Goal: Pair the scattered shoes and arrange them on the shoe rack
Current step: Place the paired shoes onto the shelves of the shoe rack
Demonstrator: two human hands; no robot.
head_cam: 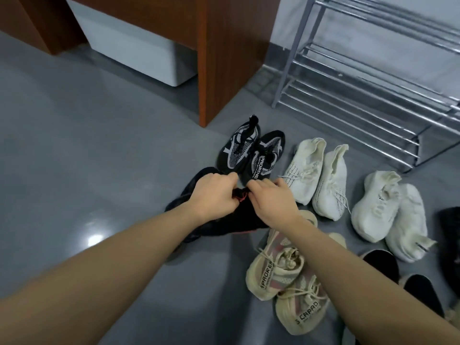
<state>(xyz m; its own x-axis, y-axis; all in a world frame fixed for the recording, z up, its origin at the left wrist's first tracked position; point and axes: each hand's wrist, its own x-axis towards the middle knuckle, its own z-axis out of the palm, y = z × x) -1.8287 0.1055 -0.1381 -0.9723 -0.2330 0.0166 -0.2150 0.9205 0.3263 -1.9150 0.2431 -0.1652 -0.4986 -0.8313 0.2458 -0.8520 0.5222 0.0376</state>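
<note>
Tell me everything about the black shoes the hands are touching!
The black shoes are dark knit sneakers with a thin reddish edge along the sole and a bit of red at the collar. They lie on the grey floor, just in front of the black-and-white patterned pair. The left hand and right hand both pinch the collar, hiding much of the shoes. Laces cannot be made out.

Open grey floor [87, 145] to the left — plenty of room. Right side crowded w/ white sneakers [321, 178], beige sneakers [278, 275] & black slip-ons [398, 275], blocking the way to the shoe rack [373, 95] — wooden cabinet [224, 58] stands just left of it.
</note>
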